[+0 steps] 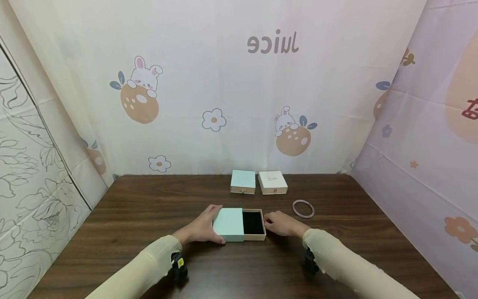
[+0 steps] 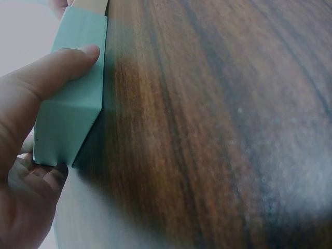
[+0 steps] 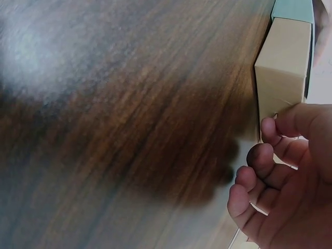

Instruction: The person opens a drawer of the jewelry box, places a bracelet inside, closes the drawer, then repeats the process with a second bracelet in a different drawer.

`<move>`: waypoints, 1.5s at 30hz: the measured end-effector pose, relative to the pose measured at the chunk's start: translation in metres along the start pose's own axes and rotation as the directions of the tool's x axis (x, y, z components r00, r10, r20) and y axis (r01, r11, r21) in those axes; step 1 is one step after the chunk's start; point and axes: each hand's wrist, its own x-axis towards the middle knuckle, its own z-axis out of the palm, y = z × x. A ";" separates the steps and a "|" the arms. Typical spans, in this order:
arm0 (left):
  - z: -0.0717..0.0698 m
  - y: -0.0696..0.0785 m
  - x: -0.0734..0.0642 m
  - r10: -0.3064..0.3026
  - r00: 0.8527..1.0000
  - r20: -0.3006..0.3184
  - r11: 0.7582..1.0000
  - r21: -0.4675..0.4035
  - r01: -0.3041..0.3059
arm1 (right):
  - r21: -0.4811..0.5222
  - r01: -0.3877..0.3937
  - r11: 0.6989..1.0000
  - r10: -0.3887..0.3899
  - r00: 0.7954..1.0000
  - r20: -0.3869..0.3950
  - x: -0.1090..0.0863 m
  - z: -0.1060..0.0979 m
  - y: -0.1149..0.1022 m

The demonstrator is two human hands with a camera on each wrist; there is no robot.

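Note:
A mint-green drawer box (image 1: 228, 224) lies on the dark wooden table, its cream drawer (image 1: 255, 237) slid partly out to the right and showing a black lining (image 1: 253, 223). My left hand (image 1: 203, 226) grips the box's outer sleeve from the left. Its thumb (image 2: 78, 61) presses the near side, with the other fingers round the far side and end. At the drawer's end, my right hand (image 1: 282, 224) pinches a small pull with thumb and index finger; the fingertips mostly hide it. In the right wrist view the remaining fingers (image 3: 246, 179) are curled beside it.
Behind stand a closed pale-blue drawer box (image 1: 243, 181) and a white one (image 1: 273, 182), each with a small knob. A pale purple ring (image 1: 303, 209) lies beyond my right hand. Printed curtains (image 1: 224, 83) hang behind the table (image 1: 149, 195) and at its sides.

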 end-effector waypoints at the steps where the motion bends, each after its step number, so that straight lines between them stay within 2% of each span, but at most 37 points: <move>1: 0.000 0.000 0.000 0.005 1.000 -0.001 1.000 -0.001 -0.005 | -0.001 -0.008 1.000 0.008 1.000 -0.001 0.000 0.000 0.001; 5: 0.000 0.000 0.000 0.000 1.000 -0.001 1.000 -0.003 0.000 | -0.002 -0.015 1.000 0.015 1.000 -0.012 -0.001 0.001 0.004; 15: 0.002 -0.001 0.000 -0.005 1.000 -0.004 1.000 -0.008 0.005 | -0.001 0.024 1.000 -0.024 0.998 -0.059 -0.008 -0.009 0.014; 23: 0.003 -0.001 0.000 -0.006 1.000 -0.001 1.000 0.003 0.006 | -0.059 -0.042 0.997 0.034 0.990 -0.138 -0.016 -0.025 0.036; 27: 0.003 -0.001 -0.001 -0.004 1.000 -0.001 1.000 0.007 0.004 | -0.082 -0.113 0.990 0.096 0.978 -0.186 -0.018 -0.035 0.050; 31: 0.001 0.000 -0.002 -0.008 1.000 -0.005 1.000 0.004 0.008 | -0.051 -0.167 0.985 0.155 0.969 -0.193 -0.017 -0.045 0.062; 40: 0.001 -0.002 -0.004 -0.014 1.000 -0.006 1.000 -0.001 0.014 | -0.089 -0.231 0.969 0.207 0.953 -0.223 -0.015 -0.058 0.091; 45: 0.004 -0.001 -0.001 -0.016 1.000 -0.004 1.000 0.002 0.016 | -0.146 -0.254 0.956 0.213 0.945 -0.249 -0.018 -0.066 0.109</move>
